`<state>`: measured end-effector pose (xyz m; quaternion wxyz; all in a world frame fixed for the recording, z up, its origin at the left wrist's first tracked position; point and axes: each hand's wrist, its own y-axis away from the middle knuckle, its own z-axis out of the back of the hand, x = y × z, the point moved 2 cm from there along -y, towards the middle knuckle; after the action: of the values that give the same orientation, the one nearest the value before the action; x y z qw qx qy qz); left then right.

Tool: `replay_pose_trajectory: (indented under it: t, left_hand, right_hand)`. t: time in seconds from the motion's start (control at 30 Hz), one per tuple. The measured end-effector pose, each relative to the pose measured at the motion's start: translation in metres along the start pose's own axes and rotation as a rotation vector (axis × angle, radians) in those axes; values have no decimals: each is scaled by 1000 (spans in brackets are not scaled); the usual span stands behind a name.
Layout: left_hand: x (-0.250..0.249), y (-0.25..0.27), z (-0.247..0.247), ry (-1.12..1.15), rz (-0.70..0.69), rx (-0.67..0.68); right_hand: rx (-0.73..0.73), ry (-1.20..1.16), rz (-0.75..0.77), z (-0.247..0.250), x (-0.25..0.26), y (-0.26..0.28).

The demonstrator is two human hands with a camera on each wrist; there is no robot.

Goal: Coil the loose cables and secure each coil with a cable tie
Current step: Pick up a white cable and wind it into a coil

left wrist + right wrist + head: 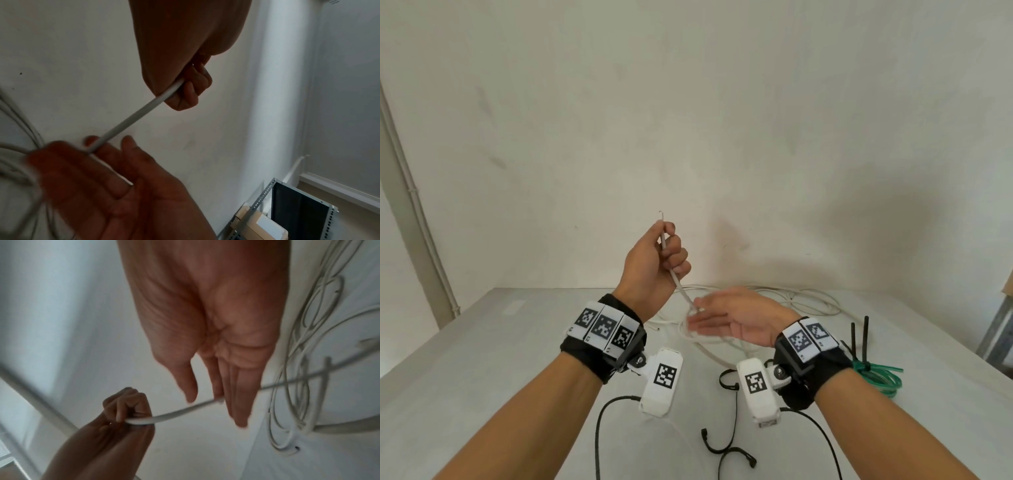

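Fisted in my left hand (654,260), the white cable (681,291) crosses my flat, unclenched right hand (732,318); only the green coil (880,373) looks tied.

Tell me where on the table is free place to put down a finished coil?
Bare table lies left of the left hand. The middle and far right are crowded: white cable, green coil, black ties.
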<state>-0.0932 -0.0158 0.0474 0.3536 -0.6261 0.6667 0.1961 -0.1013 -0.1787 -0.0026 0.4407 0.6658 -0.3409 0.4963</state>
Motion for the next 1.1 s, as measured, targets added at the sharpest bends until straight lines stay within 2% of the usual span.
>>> replay_pose_trajectory:
  t: [0.17, 0.27, 0.33, 0.5, 0.6, 0.7, 0.8, 0.93, 1.0, 1.1]
  left_hand:
    - [12, 12, 2, -359, 236, 152]
    - [29, 19, 9, -595, 379, 212]
    - [37, 20, 16, -705, 431, 169]
    - [38, 20, 18, -871, 368, 84]
    - [40, 21, 13, -914, 317, 38]
    - [43, 15, 21, -756, 194, -131]
    - [41, 6, 30, -446, 78, -241]
    - [27, -2, 27, -53, 6, -208]
    - [16, -5, 22, 52, -9, -159]
    - [1, -7, 14, 143, -17, -133]
  right_hand:
    - [-201, -248, 174, 6, 21, -9]
    - [-258, -195, 241, 8, 35, -11]
    - [-305, -158, 283, 10, 41, -10]
    - [-334, -148, 380, 5, 44, -9]
    - [-300, -240, 450, 2, 43, -6]
    - [-258, -357, 467, 0, 46, -3]
    - [-232, -420, 426, -8, 43, -1]
    - [-225, -451, 389, -14, 36, -4]
    - [-236, -410, 348, -16, 34, -4]
    - [-214, -224, 258, -17, 30, -1]
